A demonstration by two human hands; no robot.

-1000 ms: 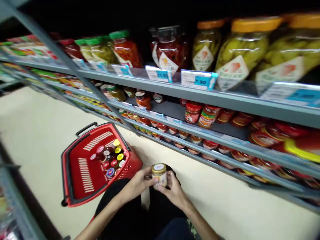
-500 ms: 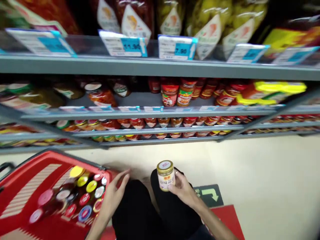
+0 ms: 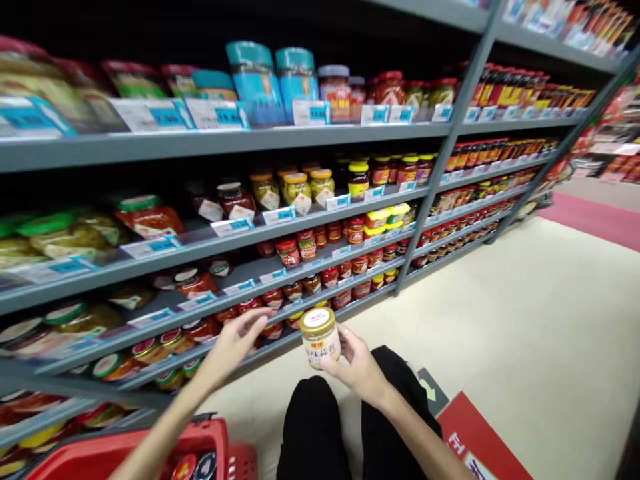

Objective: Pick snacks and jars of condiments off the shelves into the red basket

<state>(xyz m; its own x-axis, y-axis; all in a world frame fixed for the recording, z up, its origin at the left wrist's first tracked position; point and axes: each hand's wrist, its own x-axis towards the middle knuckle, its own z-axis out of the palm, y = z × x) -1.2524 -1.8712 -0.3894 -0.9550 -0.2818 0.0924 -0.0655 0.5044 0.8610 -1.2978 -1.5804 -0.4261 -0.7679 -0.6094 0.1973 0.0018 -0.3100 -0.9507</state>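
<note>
My right hand (image 3: 357, 363) is closed around a small pale jar (image 3: 321, 339) with a gold lid and a white label, held upright in front of the low shelves. My left hand (image 3: 235, 343) hovers open just left of the jar, fingers stretched toward it and not touching it. Behind both hands are rows of red-lidded jars (image 3: 300, 247) on grey shelves (image 3: 280, 230). My black-trousered legs (image 3: 320, 427) show below.
A red shopping basket (image 3: 150, 453) with several jars in it sits at the bottom left. Grey shelving with jars and price tags runs along the left and back. Cream floor (image 3: 525, 320) opens to the right, with a red floor mat (image 3: 480, 440) beside my legs.
My left hand let go of the jar, swung out toward the basket and has come back up beside the jar. The view swung right and up along the aisle; the basket dropped to the corner.
</note>
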